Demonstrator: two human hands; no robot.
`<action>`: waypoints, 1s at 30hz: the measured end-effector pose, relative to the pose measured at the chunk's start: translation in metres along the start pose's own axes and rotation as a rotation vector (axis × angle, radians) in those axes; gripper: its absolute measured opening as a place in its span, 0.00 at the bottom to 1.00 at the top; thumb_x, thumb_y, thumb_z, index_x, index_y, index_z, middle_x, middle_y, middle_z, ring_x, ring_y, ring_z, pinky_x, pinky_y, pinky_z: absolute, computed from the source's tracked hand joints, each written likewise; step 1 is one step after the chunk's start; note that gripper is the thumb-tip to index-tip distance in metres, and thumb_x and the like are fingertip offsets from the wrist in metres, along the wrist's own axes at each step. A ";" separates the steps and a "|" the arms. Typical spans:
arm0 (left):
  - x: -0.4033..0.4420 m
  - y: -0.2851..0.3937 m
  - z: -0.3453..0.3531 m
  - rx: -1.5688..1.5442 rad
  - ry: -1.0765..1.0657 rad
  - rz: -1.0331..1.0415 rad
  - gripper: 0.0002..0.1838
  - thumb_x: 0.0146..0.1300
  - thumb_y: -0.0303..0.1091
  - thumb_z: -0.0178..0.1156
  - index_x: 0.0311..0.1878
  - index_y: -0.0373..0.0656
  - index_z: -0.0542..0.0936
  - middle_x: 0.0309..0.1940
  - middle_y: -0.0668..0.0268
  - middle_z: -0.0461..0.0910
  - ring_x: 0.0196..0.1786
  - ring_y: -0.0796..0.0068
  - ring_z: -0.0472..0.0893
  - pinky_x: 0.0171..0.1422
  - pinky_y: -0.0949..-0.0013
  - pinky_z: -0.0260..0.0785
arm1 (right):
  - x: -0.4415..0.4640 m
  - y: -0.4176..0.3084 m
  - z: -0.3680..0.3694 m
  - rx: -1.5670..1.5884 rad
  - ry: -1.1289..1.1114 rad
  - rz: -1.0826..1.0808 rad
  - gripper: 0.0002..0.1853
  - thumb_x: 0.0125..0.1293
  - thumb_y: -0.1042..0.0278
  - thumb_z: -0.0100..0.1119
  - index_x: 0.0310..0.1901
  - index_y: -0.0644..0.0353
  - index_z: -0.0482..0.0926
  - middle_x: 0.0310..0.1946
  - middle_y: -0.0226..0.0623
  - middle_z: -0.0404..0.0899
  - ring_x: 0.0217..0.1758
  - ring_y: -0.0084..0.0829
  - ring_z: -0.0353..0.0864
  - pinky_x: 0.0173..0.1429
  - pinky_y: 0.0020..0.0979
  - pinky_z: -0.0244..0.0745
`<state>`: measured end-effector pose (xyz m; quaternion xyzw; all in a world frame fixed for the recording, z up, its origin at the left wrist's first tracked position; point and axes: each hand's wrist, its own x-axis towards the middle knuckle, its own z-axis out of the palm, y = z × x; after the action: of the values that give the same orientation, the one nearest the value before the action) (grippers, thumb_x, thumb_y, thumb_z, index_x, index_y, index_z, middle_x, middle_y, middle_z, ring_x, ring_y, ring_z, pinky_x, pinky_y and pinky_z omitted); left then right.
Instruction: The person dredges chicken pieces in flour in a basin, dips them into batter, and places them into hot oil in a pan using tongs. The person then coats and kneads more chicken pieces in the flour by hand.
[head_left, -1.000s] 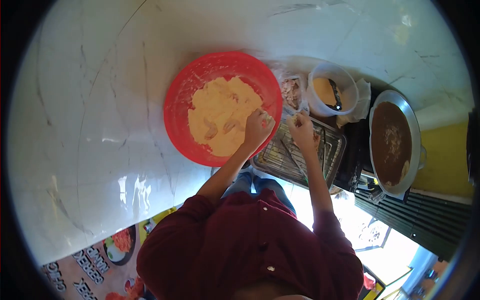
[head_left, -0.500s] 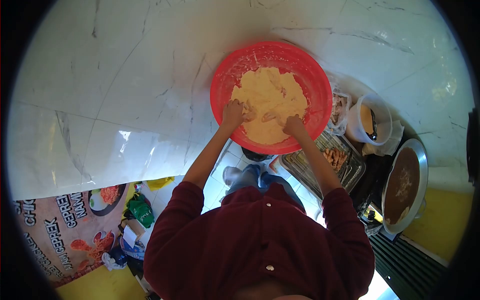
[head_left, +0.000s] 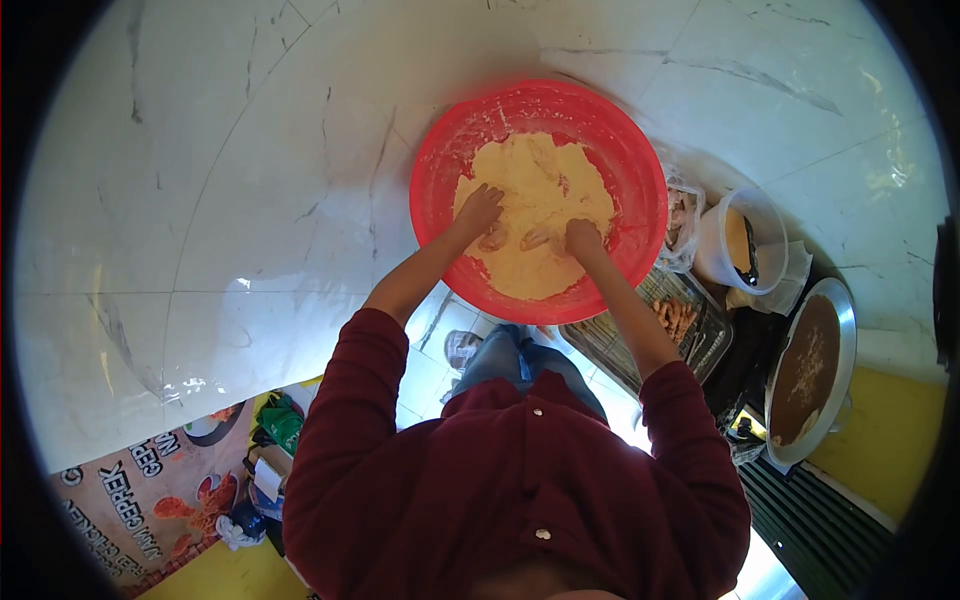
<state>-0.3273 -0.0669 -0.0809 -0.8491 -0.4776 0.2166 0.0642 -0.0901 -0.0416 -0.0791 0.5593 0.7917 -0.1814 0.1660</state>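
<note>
A red basin [head_left: 428,160] holds a wide layer of pale yellow flour [head_left: 530,275]. Two coated pieces, which look like raw chicken, lie in its near half: a left piece [head_left: 493,237] and a right piece [head_left: 535,238]. My left hand [head_left: 480,209] is over the flour just beyond the left piece, fingers stretched out and apart, with nothing seen in them. On the other side, my right hand [head_left: 583,239] is at the flour to the right of the right piece. Its fingers are curled in, and whatever they may hold is hidden.
Right of the basin are a plastic bag [head_left: 682,215] of pale pieces, a clear tub [head_left: 715,245] and a metal tray [head_left: 710,350] with browned fried pieces. Farther right stands a wide pan [head_left: 848,350] of brown oil. A printed banner [head_left: 150,500] hangs at lower left.
My left hand has moved away from the left piece, farther into the basin, and its fingers have spread. My right hand has shifted only slightly and is more curled.
</note>
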 end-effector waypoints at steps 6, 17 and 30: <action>-0.007 0.004 0.000 -0.028 0.120 -0.003 0.07 0.49 0.35 0.56 0.28 0.49 0.83 0.42 0.69 0.72 0.52 0.73 0.67 0.58 0.67 0.56 | 0.018 -0.011 0.011 0.025 0.184 -0.063 0.15 0.47 0.68 0.63 0.38 0.60 0.78 0.41 0.47 0.72 0.46 0.45 0.74 0.50 0.38 0.73; -0.006 0.014 0.007 -0.149 0.100 -0.146 0.14 0.37 0.41 0.65 0.30 0.49 0.82 0.42 0.67 0.72 0.52 0.70 0.67 0.56 0.67 0.55 | 0.022 -0.016 0.012 -0.075 0.064 -0.176 0.14 0.43 0.63 0.65 0.36 0.50 0.81 0.43 0.44 0.71 0.47 0.43 0.72 0.48 0.40 0.72; -0.015 0.013 -0.021 -0.502 -0.333 -0.169 0.21 0.43 0.50 0.64 0.37 0.45 0.82 0.47 0.63 0.72 0.57 0.63 0.63 0.61 0.59 0.49 | 0.034 -0.001 0.018 0.123 -0.058 -0.439 0.14 0.41 0.63 0.66 0.33 0.56 0.82 0.42 0.44 0.73 0.48 0.42 0.74 0.48 0.41 0.70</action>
<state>-0.3148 -0.0840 -0.0613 -0.7485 -0.5888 0.2221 -0.2089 -0.1011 -0.0222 -0.1108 0.3775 0.8766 -0.2771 0.1107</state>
